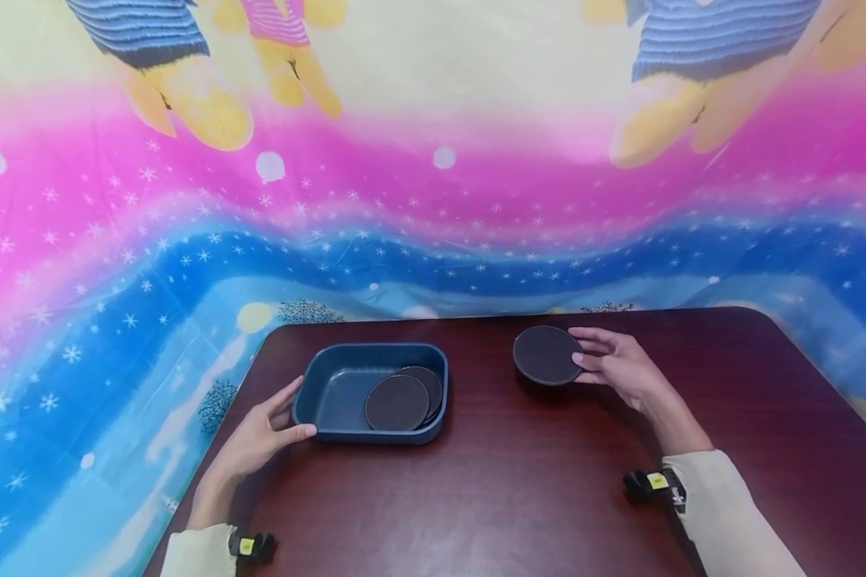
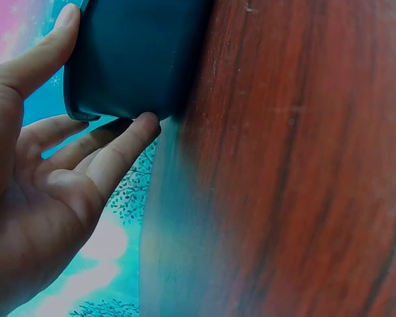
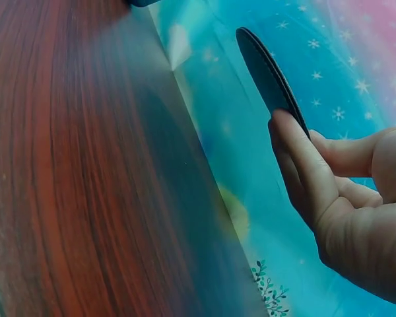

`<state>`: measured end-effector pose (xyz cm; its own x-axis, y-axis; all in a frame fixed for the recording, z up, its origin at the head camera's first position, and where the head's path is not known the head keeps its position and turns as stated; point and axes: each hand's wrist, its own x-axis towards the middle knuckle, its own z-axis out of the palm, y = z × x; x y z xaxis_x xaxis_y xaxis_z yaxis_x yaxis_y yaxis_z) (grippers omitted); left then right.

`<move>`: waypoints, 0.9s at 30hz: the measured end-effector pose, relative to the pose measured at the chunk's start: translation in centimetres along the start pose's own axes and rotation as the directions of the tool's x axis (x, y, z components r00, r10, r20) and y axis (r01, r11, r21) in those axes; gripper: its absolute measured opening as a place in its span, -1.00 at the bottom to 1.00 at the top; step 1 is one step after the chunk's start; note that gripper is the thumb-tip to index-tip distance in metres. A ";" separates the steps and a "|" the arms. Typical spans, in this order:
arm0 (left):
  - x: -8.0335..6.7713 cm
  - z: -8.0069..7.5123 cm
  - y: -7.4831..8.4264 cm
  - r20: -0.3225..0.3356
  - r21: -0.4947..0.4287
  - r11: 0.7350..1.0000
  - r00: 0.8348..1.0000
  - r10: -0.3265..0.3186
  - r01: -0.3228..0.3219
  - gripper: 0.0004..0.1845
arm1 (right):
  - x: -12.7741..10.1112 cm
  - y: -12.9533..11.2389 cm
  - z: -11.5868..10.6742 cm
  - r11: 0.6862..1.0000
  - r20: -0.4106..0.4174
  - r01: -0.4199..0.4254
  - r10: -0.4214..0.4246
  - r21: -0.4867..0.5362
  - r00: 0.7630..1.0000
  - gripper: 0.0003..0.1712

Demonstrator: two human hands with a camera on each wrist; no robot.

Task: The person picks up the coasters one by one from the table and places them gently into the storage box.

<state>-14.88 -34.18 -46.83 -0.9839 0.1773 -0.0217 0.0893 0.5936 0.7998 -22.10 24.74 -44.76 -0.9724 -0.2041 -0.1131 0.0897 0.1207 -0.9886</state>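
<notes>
A dark blue-green rectangular bin stands on the table at left of centre. Inside its right end lie several black round coasters, overlapping each other. My left hand holds the bin's left end, thumb at the near corner and fingers along the end wall. To the right, my right hand pinches another round black coaster by its edge between thumb and fingers. In the right wrist view this coaster is raised above the table, tilted, thin and stitched round the rim.
The dark red wood-grain table has rounded far corners. Behind it hangs a printed backdrop cloth in pink and blue with snowflakes. Black wrist cameras are strapped over the light sleeves.
</notes>
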 end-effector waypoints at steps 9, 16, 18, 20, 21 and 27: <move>0.0 -0.1 0.0 0.002 0.000 1.000 1.000 -0.001 0.001 0.00 | -0.3 -0.4 0.7 1.000 -0.004 0.003 -0.003 0.025 1.000 -0.24; 0.0 -0.1 0.3 0.000 0.008 1.000 1.000 -0.008 0.008 0.01 | -0.4 -0.9 1.4 0.999 -0.003 0.004 -0.003 0.043 1.000 -0.24; 0.0 -0.1 0.3 0.003 0.013 1.000 1.000 -0.006 0.006 0.01 | -0.4 -1.0 1.6 0.999 -0.003 0.004 -0.004 0.048 1.000 -0.24; 0.0 -0.1 0.5 0.002 0.012 1.000 1.000 -0.006 0.006 0.01 | -0.4 -1.0 1.8 0.999 -0.004 0.006 -0.006 0.051 1.000 -0.24; 0.0 -0.2 0.5 0.001 0.011 1.000 1.000 -0.003 0.003 0.01 | -0.4 -1.0 1.9 0.999 -0.004 0.007 -0.007 0.053 1.000 -0.24; -0.1 -0.2 0.5 0.008 0.005 1.000 1.000 -0.002 0.002 0.00 | -0.3 -1.0 2.5 0.998 0.003 0.008 -0.008 0.059 1.000 -0.25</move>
<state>-14.75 -34.04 -46.27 -0.9828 0.1828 -0.0282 0.0883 0.5975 0.7970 -21.32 22.22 -43.96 -0.9725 -0.2078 -0.1056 0.0948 0.0614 -0.9936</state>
